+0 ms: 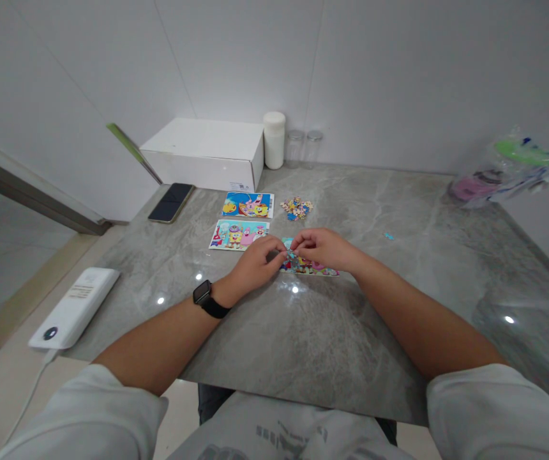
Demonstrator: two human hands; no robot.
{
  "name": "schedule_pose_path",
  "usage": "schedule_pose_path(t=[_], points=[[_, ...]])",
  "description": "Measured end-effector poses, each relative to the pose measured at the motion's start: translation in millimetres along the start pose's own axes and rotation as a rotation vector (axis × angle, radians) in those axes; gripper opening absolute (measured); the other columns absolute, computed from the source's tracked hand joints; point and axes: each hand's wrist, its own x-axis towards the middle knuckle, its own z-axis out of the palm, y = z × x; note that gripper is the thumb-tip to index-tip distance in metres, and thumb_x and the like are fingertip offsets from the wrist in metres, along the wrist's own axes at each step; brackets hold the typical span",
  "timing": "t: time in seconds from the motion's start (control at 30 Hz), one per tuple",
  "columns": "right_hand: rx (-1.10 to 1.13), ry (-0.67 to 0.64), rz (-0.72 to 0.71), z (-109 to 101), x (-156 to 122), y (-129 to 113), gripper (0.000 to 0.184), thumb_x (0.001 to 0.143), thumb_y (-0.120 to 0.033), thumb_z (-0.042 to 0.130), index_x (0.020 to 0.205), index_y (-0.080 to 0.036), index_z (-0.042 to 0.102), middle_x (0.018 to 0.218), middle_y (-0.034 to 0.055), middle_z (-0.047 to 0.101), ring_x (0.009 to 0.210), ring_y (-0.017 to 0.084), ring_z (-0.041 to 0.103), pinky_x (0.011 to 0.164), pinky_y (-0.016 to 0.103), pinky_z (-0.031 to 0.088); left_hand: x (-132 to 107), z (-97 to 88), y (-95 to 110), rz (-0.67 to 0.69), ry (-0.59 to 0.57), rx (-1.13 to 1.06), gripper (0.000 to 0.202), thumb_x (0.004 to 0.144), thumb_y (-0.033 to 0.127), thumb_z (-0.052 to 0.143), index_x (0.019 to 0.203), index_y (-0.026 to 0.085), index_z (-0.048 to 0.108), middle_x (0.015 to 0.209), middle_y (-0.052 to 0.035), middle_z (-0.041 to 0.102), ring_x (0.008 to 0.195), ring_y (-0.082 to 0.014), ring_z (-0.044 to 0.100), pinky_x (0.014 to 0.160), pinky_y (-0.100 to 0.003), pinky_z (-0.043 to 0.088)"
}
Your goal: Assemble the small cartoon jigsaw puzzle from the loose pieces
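Observation:
A partly covered jigsaw puzzle (320,271) with a bright cartoon picture lies flat on the table in front of me. My left hand (261,260) reaches its left side, thumb and forefinger pinched together around a small teal puzzle piece (290,255). From the right, my right hand (325,248) covers the puzzle's upper part, its fingertips pinched at that same spot. My fingers hide much of the piece. Beyond my hands is a heap of loose puzzle pieces (296,208). One light-blue puzzle piece (389,236) lies alone to the right.
Two cartoon picture cards, an upper card (248,205) and a lower card (236,235), lie left of the heap. Behind them stand a white box (202,153), a white bottle (274,140) and two clear jars. A phone (172,203), power bank (76,306) and plastic bag (504,169) flank the table.

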Motion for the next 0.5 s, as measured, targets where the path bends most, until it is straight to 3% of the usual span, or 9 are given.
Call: schedule_pose_path(t=[0.13, 0.23, 0.37, 0.5], points=[[-0.094, 0.100, -0.027, -8, 0, -1, 0.013, 0.087, -0.023, 0.065, 0.098, -0.019, 0.072, 0.082, 0.0011, 0.075, 0.063, 0.012, 0.062, 0.057, 0.022, 0.045, 1, -2.2, 0, -0.028, 0.005, -0.014, 0.019, 0.102, 0.031, 0.053, 0.090, 0.021, 0.064, 0.095, -0.0047, 0.069, 0.092, -0.0202, 0.064, 0.088, -0.036, 0.051], [-0.275, 0.247, -0.092, -30, -3, -1, 0.013, 0.089, -0.023, 0.066, 0.098, -0.020, 0.075, 0.092, 0.0039, 0.078, 0.076, 0.015, 0.067, 0.069, 0.025, 0.049, 1, -4.4, 1, -0.037, -0.009, 0.000, 0.024, 0.104, 0.033, 0.048, 0.087, 0.021, 0.060, 0.093, -0.0051, 0.068, 0.091, -0.0206, 0.062, 0.087, -0.036, 0.050], [-0.623, 0.402, 0.000, -90, -21, 5, 0.014, 0.090, -0.028, 0.069, 0.098, -0.021, 0.079, 0.095, 0.0059, 0.078, 0.083, 0.019, 0.068, 0.079, 0.030, 0.049, 0, -5.2, 0, -0.002, -0.019, 0.023, 0.028, 0.107, 0.034, 0.042, 0.087, 0.021, 0.058, 0.091, -0.0053, 0.066, 0.089, -0.0209, 0.060, 0.086, -0.037, 0.049], [-0.876, 0.474, 0.347, -162, -44, 32, 0.016, 0.088, -0.031, 0.071, 0.096, -0.021, 0.081, 0.100, 0.0103, 0.079, 0.088, 0.024, 0.070, 0.077, 0.032, 0.049, 1, -6.0, -2, 0.063, -0.023, 0.101, 0.030, 0.107, 0.032, 0.041, 0.085, 0.021, 0.058, 0.090, -0.0055, 0.065, 0.090, -0.0214, 0.060, 0.086, -0.038, 0.047]])
